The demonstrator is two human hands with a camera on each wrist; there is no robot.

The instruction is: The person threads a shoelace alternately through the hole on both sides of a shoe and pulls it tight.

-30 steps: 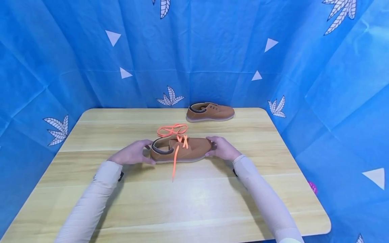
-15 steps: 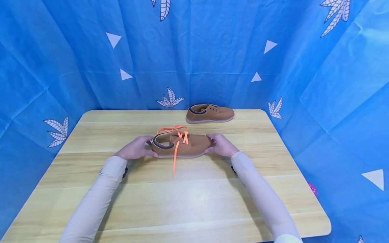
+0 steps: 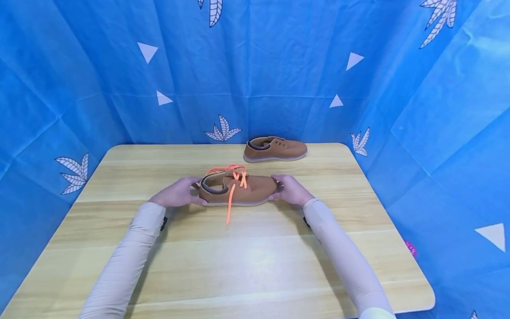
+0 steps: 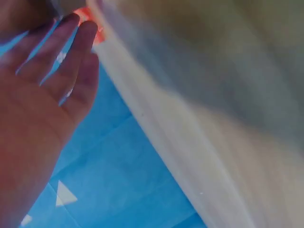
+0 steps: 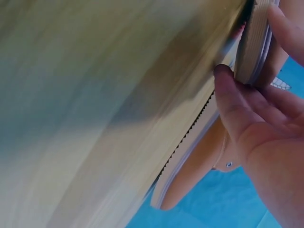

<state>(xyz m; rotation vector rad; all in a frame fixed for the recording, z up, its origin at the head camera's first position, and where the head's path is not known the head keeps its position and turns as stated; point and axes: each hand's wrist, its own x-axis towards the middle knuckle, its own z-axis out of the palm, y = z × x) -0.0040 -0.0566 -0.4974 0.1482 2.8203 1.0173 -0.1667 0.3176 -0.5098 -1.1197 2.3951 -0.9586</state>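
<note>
Head view: both your arms, in pale sleeves (image 3: pixel 123 257), reach forward over a wood-patterned table (image 3: pixel 255 274), one from the near left, one from the near right. Between your hands is a laced brown shoe (image 3: pixel 259 189), left of the table's middle, its toe pointing right. Your left hand (image 3: pixel 177 192) grasps the heel, thumb on the near side; your right hand (image 3: pixel 294 189) grasps the toe in the same way. The shoe's opening faces up at its left end, showing a tan inside and a dark collar. An orange lace (image 3: pixel 229 204) crosses the front, one end hanging on the near side; more orange cord loops on the far side. Farther back, slightly right, an unlaced shoe (image 3: pixel 275 149) stands near the table's far edge, before a blue backdrop (image 3: pixel 279 66).

Left wrist view: your fingers extend toward a blurred patch of orange; the grip itself cannot be told from here.

Right wrist view: your thumb and fingers lie on opposite sides of the toe, beside its ridged sole. The unlaced shoe shows beyond.
</note>
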